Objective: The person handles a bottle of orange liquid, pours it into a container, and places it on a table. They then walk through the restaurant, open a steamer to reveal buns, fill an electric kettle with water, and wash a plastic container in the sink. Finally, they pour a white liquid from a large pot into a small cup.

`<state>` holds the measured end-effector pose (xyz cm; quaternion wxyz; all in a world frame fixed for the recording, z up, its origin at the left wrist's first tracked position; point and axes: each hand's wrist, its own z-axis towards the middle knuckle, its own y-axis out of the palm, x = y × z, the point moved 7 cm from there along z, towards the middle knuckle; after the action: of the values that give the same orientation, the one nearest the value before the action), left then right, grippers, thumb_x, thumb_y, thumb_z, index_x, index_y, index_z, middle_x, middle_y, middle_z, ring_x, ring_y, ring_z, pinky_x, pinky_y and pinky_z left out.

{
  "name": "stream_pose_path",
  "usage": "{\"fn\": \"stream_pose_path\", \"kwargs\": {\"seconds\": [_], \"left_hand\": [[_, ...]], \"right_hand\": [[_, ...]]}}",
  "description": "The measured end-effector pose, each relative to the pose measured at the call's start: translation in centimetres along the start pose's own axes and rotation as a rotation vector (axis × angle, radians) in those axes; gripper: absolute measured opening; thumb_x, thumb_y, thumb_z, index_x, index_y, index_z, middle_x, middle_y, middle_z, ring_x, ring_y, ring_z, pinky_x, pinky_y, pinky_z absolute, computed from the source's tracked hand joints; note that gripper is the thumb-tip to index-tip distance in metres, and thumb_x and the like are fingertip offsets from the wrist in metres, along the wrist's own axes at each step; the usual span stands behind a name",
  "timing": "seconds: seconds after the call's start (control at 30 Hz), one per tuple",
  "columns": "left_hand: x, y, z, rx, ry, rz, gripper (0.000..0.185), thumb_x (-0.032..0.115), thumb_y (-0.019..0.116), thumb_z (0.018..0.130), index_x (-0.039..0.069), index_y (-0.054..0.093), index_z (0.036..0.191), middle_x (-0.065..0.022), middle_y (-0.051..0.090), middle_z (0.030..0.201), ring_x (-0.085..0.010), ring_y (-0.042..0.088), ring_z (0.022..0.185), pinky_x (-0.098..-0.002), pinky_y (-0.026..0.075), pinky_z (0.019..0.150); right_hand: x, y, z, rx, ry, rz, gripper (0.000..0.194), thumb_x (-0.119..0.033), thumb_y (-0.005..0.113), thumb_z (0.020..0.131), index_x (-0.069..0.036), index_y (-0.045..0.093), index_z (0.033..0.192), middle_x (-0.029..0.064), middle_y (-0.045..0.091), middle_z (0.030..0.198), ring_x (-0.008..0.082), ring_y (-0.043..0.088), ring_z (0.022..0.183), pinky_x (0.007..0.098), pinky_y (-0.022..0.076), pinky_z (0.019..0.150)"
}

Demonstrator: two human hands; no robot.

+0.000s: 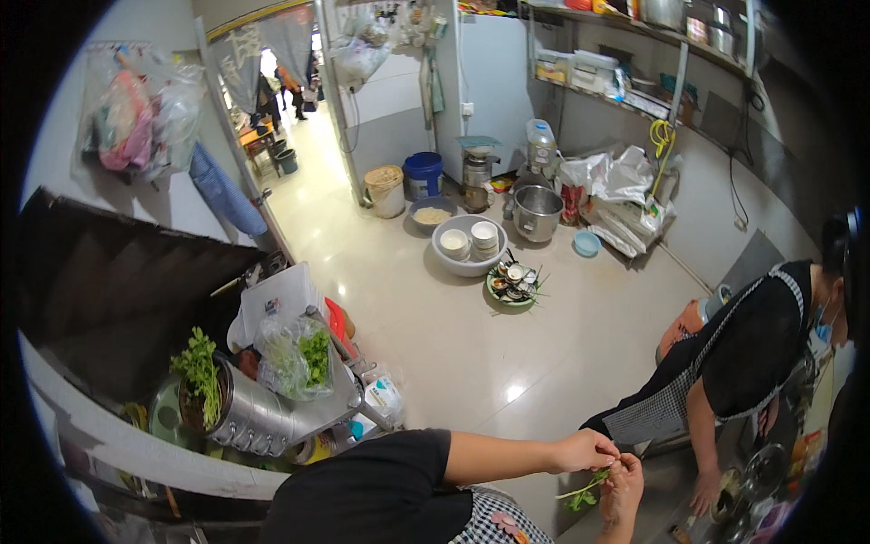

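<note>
My left hand (584, 451) reaches in from the left, its fingertips pinched together against the fingers of my right hand (622, 486). Between them is a small leafy green sprig (580, 501), its leaves and pale stem hanging to the left of my right hand. My right hand is curled around the sprig's upper part; the fingers hide where it is gripped. Whether my left fingertips also hold a piece of it is hard to see. At left, leafy green stalks (202, 381) stand in a steel pot (255, 408), beside a clear plastic bag of greens (299, 357).
A co-worker in a checked apron (649, 411) bends over a cluttered counter at right, one hand (707, 489) low on it. Bowls in a grey basin (469, 268), a green bowl of used dishes (513, 302) and a steel mixing bowl (537, 214) stand on the floor. A doorway opens at upper left.
</note>
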<state>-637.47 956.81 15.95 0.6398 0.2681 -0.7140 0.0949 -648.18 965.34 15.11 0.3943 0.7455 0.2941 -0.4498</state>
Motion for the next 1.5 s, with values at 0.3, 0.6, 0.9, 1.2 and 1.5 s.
{"fn": "stream_pose_path", "kwargs": {"seconds": [0.3,0.6,0.9,1.2,1.5], "left_hand": [[-1.8,-4.7,-5.6,0.468,0.028,-0.06,0.016,0.016,0.058,0.093,0.002,0.061,0.101,-0.0092,0.064,0.097,-0.0153,0.062,0.083,-0.0294,0.05,0.075],[-6.9,-3.3,-27.6,1.089,0.166,0.861,0.019,0.01,0.055,0.086,0.004,0.062,0.103,-0.0151,0.061,0.098,-0.0314,0.061,0.091,-0.038,0.049,0.08],[-4.1,-1.3,-52.8,1.505,-0.225,1.39,0.032,0.012,0.06,0.083,0.0,0.057,0.113,-0.0161,0.058,0.11,-0.0321,0.06,0.096,-0.0403,0.052,0.08],[-15.0,10.8,-63.7,1.998,-0.677,0.542,0.051,0.012,0.054,0.09,0.014,0.042,0.14,-0.0166,0.046,0.134,-0.0371,0.054,0.113,-0.0449,0.047,0.094],[-35.8,39.8,-75.7,3.048,-0.863,-0.442,0.024,0.014,0.063,0.083,0.006,0.068,0.105,-0.0183,0.069,0.088,-0.0321,0.067,0.082,-0.038,0.052,0.074]], "right_hand": [[4.1,7.1,-0.1,-0.465,0.304,-0.044,0.03,-0.024,0.05,0.101,-0.002,0.056,0.121,0.0024,0.062,0.096,0.0118,0.056,0.081,0.0263,0.0462,0.073],[14.8,17.5,-8.0,-0.928,0.562,-0.715,0.022,-0.019,0.061,0.094,0.003,0.065,0.096,0.0043,0.061,0.075,0.0134,0.057,0.065,0.0269,0.0496,0.062],[18.5,38.8,-24.4,-1.556,-0.358,-0.971,0.015,-0.012,0.062,0.089,0.0,0.07,0.094,0.0084,0.067,0.08,0.0195,0.063,0.072,0.0319,0.0492,0.066],[18.2,60.9,-38.7,-1.749,-1.473,-0.699,0.044,-0.004,0.066,0.079,-0.01,0.063,0.122,0.0111,0.058,0.115,0.03,0.05,0.11,0.0469,0.0349,0.102],[24.9,62.4,-31.8,-1.473,-0.925,-0.189,0.035,-0.014,0.048,0.099,0.004,0.053,0.128,0.0206,0.055,0.129,0.0315,0.055,0.115,0.0386,0.0423,0.1]]}}
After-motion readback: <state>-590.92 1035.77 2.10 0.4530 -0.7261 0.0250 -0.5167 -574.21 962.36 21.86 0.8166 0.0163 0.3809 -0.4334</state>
